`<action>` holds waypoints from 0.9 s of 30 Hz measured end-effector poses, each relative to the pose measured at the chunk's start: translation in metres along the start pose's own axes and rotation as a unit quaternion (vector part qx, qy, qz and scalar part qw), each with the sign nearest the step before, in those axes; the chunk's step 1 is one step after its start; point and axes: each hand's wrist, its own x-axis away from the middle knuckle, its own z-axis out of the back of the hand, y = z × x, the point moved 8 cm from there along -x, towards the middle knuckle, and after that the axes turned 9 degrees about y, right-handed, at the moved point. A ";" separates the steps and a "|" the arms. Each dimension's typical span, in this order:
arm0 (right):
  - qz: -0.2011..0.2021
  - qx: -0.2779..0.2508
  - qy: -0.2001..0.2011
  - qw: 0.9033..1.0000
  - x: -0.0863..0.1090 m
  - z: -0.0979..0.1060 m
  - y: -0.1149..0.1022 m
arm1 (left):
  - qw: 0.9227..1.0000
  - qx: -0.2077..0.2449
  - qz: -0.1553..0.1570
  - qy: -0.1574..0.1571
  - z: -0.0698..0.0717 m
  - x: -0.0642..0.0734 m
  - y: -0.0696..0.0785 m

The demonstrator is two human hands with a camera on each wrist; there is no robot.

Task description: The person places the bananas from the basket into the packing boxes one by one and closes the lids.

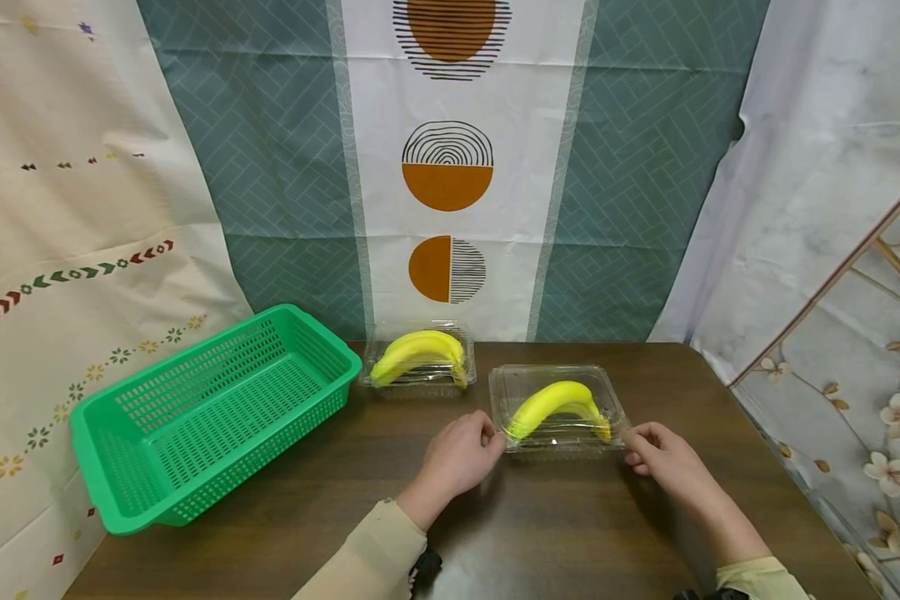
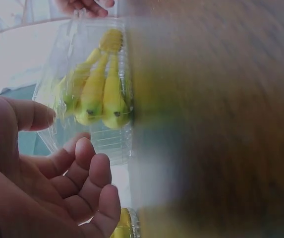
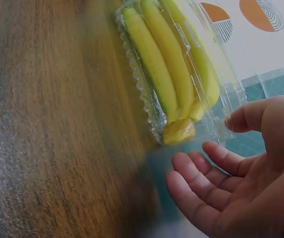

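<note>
A clear plastic clamshell box (image 1: 521, 379) with a bunch of yellow bananas (image 1: 558, 400) inside lies on the table in front of me, its lid down over the fruit. At its near left corner, my left hand (image 1: 465, 454) pinches the rim between thumb and index finger. My right hand (image 1: 663, 458) holds the near right corner the same way. In both wrist views the thumb lies over the box's edge, with the other fingers loosely bent below. The banana bunch's stem end (image 3: 179, 131) points towards the right hand.
A second clear box (image 1: 457, 333) with bananas (image 1: 420, 350) stands behind and to the left. On the left is a long green plastic basket (image 1: 262, 454) with slotted walls. The brown wooden table (image 1: 555, 533) ends at hanging printed cloths (image 1: 630, 208).
</note>
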 end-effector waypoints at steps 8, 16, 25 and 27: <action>-0.024 -0.017 -0.018 0.999 -0.001 -0.002 0.002 | 1.000 -0.018 -0.009 -0.008 -0.003 0.000 0.001; -0.040 -0.024 -0.049 0.998 0.002 -0.005 0.005 | 1.000 -0.023 -0.019 0.003 -0.003 0.000 0.002; -0.033 -0.034 -0.050 0.998 0.003 -0.006 0.004 | 1.000 -0.001 -0.001 -0.012 -0.006 0.001 0.000; -0.031 -0.033 -0.051 0.998 0.003 -0.006 0.003 | 1.000 0.004 0.002 -0.015 -0.007 0.001 0.000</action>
